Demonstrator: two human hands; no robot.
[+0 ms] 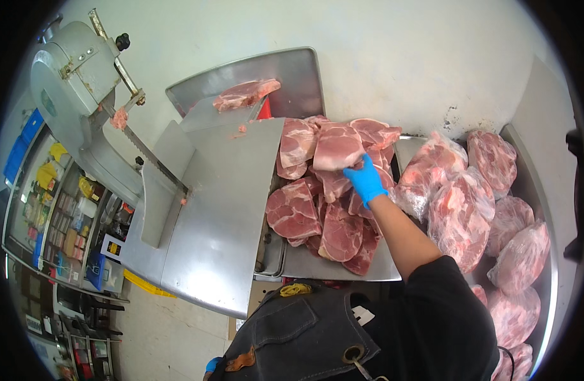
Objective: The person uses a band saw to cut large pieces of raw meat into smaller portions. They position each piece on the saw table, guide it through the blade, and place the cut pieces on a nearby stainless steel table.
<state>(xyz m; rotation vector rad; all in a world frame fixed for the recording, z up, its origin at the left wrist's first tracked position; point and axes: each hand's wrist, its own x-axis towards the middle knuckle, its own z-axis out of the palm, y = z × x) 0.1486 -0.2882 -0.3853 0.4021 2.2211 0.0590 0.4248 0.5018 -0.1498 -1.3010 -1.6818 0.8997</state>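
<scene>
My right hand (365, 181), in a blue glove, grips the near edge of a thick raw meat slice (338, 143) at the top of a pile. Several more cut slices (342, 231) lie heaped beneath and around it, on a metal tray (315, 271) beside the saw table. Just a sliver of my left hand (213, 365), gloved in blue too, shows at the bottom edge by my apron; its fingers are hidden. To the left of the pile stands a meat bandsaw with a smooth metal table (215, 205) and an upright toothed blade (151, 157).
Several plastic-wrapped meat pieces (461, 214) fill a metal bin (551, 295) on the right. Behind the saw, one meat piece (246, 94) rests on a metal surface before an upright metal tray (292, 71). Meat scraps cling to the blade guide (119, 118). Stocked shelves (65, 209) stand far left.
</scene>
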